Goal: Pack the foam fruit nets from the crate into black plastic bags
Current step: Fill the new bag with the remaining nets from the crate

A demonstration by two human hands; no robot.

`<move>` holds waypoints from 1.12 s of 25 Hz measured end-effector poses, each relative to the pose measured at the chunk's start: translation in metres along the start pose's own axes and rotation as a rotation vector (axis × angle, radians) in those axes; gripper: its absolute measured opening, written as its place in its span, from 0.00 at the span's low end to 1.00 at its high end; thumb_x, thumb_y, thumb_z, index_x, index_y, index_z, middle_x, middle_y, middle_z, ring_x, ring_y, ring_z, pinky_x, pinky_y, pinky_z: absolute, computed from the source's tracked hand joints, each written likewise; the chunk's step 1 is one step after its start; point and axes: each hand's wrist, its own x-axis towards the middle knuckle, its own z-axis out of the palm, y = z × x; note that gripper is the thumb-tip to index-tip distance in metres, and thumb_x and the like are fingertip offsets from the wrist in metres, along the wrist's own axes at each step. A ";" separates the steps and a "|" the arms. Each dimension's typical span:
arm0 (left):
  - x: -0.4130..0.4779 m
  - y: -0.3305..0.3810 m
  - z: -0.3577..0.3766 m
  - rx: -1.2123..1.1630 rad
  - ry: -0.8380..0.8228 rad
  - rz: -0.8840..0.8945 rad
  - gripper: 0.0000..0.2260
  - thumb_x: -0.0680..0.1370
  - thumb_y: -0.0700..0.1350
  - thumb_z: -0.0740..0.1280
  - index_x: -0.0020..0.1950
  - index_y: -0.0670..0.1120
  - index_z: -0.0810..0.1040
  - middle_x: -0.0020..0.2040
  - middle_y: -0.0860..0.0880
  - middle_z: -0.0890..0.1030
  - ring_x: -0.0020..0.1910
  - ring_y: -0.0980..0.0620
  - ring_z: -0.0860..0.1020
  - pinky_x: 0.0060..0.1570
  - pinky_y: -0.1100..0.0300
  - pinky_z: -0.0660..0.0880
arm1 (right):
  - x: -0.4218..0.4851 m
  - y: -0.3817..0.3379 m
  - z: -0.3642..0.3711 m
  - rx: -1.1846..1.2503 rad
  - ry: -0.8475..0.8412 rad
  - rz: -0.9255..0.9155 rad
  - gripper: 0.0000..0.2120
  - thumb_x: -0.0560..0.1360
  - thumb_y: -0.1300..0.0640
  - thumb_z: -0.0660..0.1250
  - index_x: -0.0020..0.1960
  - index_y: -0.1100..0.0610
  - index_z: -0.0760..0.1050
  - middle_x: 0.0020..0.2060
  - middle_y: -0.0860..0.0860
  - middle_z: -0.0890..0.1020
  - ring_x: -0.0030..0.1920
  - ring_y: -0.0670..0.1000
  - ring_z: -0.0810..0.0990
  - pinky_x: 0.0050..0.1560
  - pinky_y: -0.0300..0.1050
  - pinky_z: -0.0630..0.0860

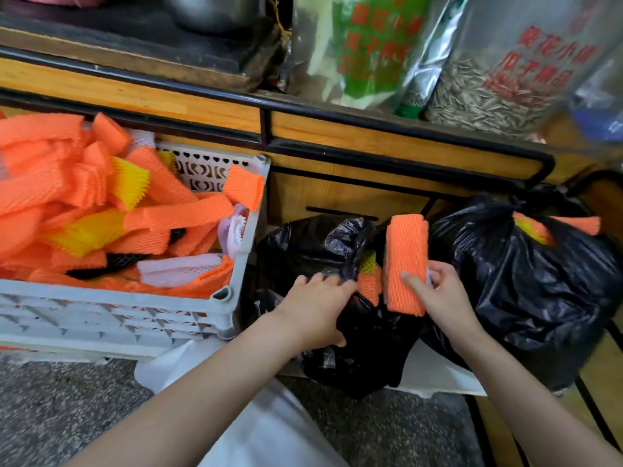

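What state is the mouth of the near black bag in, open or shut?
Open: the left hand holds the rim of the black bag, and foam nets show inside.

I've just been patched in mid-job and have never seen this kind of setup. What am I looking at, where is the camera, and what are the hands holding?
There is no machine here. These are a person's two bare hands, seen by a single camera worn on the head and looking down.

The left hand holds the edge of the open black bag. The right hand pinches a folded orange foam net just above that bag's mouth.

To the left stands the white crate, heaped with loose nets in orange, yellow and white. To the right sits a second black bag, bulging, with nets poking out of its top.
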 end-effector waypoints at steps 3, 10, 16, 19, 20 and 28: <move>-0.005 -0.005 0.008 -0.042 0.132 -0.028 0.14 0.76 0.48 0.66 0.61 0.51 0.72 0.60 0.48 0.75 0.62 0.46 0.73 0.58 0.55 0.67 | 0.000 0.006 0.003 -0.137 -0.040 -0.010 0.24 0.72 0.51 0.71 0.64 0.56 0.69 0.54 0.51 0.76 0.53 0.53 0.78 0.55 0.52 0.76; -0.023 -0.029 -0.066 -0.913 0.567 -0.123 0.08 0.73 0.45 0.71 0.37 0.52 0.74 0.34 0.54 0.74 0.35 0.58 0.72 0.35 0.68 0.67 | 0.024 -0.007 -0.001 -0.701 -0.254 0.065 0.21 0.71 0.54 0.72 0.62 0.56 0.74 0.48 0.52 0.77 0.47 0.51 0.76 0.45 0.40 0.70; -0.024 -0.036 -0.065 -1.096 0.738 -0.154 0.08 0.73 0.44 0.71 0.40 0.51 0.73 0.34 0.54 0.72 0.36 0.56 0.70 0.42 0.64 0.68 | 0.042 -0.046 -0.001 -0.366 0.413 -0.289 0.25 0.73 0.53 0.70 0.64 0.63 0.67 0.60 0.60 0.72 0.59 0.59 0.73 0.57 0.46 0.67; -0.017 -0.035 -0.055 -1.043 0.765 -0.206 0.10 0.73 0.42 0.72 0.40 0.51 0.71 0.33 0.54 0.70 0.32 0.59 0.68 0.36 0.68 0.66 | 0.026 -0.055 0.015 -0.262 0.380 -0.587 0.18 0.72 0.57 0.71 0.58 0.61 0.71 0.54 0.54 0.71 0.54 0.53 0.72 0.54 0.40 0.66; -0.016 -0.035 -0.052 -1.035 0.751 -0.218 0.09 0.72 0.42 0.72 0.41 0.50 0.72 0.33 0.54 0.71 0.31 0.60 0.68 0.36 0.67 0.66 | 0.021 -0.051 0.024 -0.303 0.290 -0.650 0.16 0.71 0.58 0.72 0.56 0.59 0.73 0.52 0.52 0.71 0.53 0.52 0.73 0.55 0.43 0.68; -0.018 -0.041 -0.045 -1.282 0.707 -0.297 0.11 0.70 0.53 0.70 0.45 0.46 0.78 0.49 0.32 0.77 0.51 0.35 0.78 0.54 0.38 0.75 | 0.035 -0.031 0.060 -0.574 -0.186 -0.443 0.09 0.71 0.59 0.72 0.48 0.55 0.73 0.40 0.48 0.76 0.46 0.51 0.78 0.47 0.46 0.74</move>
